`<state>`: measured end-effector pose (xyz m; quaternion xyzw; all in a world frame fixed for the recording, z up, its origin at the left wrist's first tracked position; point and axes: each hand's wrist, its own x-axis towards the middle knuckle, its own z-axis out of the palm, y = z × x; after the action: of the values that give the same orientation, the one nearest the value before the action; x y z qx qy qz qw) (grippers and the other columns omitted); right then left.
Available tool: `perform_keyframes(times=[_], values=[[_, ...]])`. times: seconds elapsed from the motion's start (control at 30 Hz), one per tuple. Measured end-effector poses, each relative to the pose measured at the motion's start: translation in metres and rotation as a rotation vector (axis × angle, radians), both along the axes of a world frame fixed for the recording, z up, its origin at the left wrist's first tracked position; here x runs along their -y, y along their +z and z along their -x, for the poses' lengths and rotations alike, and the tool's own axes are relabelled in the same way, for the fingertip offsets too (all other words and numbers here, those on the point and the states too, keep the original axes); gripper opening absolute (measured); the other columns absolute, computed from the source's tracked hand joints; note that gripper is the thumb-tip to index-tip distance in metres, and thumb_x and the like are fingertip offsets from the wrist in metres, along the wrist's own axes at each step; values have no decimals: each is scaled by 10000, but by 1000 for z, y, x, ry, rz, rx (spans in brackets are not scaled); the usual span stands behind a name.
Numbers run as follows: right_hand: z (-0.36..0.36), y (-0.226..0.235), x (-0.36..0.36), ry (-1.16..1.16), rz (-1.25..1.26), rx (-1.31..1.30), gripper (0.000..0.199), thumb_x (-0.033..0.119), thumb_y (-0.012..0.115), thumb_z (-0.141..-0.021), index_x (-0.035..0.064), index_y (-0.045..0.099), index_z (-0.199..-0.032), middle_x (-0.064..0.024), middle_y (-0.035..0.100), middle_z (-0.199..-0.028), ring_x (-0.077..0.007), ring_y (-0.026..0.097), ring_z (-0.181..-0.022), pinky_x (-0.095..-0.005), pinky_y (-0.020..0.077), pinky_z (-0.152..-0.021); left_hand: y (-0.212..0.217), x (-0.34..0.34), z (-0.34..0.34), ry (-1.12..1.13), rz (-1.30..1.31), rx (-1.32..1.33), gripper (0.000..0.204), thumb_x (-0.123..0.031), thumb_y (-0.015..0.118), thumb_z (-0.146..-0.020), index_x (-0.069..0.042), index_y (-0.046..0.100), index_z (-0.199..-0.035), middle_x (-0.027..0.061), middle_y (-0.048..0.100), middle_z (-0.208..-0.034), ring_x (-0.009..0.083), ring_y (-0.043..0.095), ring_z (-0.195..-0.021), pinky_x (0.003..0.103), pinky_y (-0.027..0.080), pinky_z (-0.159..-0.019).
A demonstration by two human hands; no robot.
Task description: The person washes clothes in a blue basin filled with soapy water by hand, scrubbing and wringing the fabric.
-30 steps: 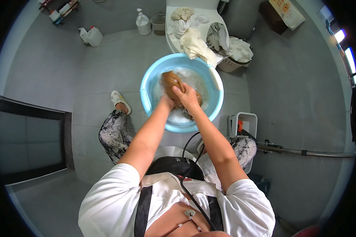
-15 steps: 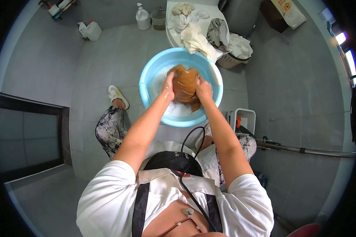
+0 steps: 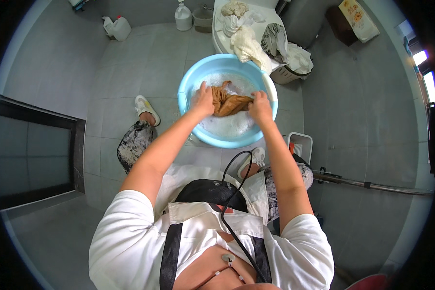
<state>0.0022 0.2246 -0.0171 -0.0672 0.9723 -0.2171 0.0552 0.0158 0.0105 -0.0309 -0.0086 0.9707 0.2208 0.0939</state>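
The left hand [image 3: 203, 100] and the right hand [image 3: 260, 107] are both closed on a brown cloth [image 3: 228, 101], one at each end, with the fabric stretched and bunched between them over the middle of the basin. The largest item is the grey tiled floor [image 3: 145, 72], on which everything stands. Next is the light blue round basin [image 3: 268, 130], at 12 o'clock from the person's torso, holding white soapy water [image 3: 227, 126]; the cloth lies partly in that foam, touching it. At 12 o'clock beyond the basin sits a white surface [image 3: 218, 34] piled with pale crumpled laundry [image 3: 246, 41], and at 1 o'clock a basket [image 3: 287, 75] with more fabric. A white slotted crate [image 3: 300, 143] stands at 4 o'clock from the basin, just beside the person's right forearm. Two white plastic jugs, one [image 3: 120, 28] at 10 o'clock and one [image 3: 182, 15] at 11 o'clock, stand well apart from the basin. A light shoe [image 3: 146, 109] is at 9 o'clock. Handling judgement: the cloth appears soaked, so it is likely heavier than dry fabric, fully limp, and slippery with suds; it is not fragile. Take hold with a full fist on gathered folds near each end, not on a single loose edge.
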Motion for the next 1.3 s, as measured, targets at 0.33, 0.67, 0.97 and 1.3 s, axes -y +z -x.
perform_keyframes(times=[0.33, 0.67, 0.97, 1.3], values=[[-12, -47, 43, 113, -241, 300, 913, 204, 632, -639, 162, 74, -1360, -268, 197, -1335, -454, 330, -1155, -451, 328, -953, -32, -38, -22, -188, 363, 31, 782, -170, 561, -752, -116, 89, -1374, 116, 6, -1433, 338, 38, -1311, 616, 170, -963], [39, -92, 23, 452, -326, 396, 301, 255, 539, -710, 70, 640, -925, -152, 613, -954, -299, 572, -920, -370, 445, -811, -64, -27, 11, -210, 303, 449, 370, -221, 556, -727, -74, 589, -1066, 150, 538, -1137, 291, 526, -1040, 395, 389, -900], [48, -4, 8, 217, -24, 312, 346, 151, 589, -694, 119, 593, -1038, -131, 612, -959, -296, 568, -909, -372, 445, -805, -25, 1, 2, -339, 165, 129, 719, -265, 650, -656, -110, 333, -1283, 136, 371, -1245, 332, 362, -1150, 412, 395, -895], [67, -50, 62, 95, -13, -114, 568, 217, 590, -723, 168, 375, -1246, -146, 517, -1128, -307, 528, -999, -397, 425, -840, -3, 7, -27, -387, 100, 116, 585, -361, 549, -760, -100, 397, -1261, 156, 342, -1308, 324, 291, -1222, 444, 239, -998]])
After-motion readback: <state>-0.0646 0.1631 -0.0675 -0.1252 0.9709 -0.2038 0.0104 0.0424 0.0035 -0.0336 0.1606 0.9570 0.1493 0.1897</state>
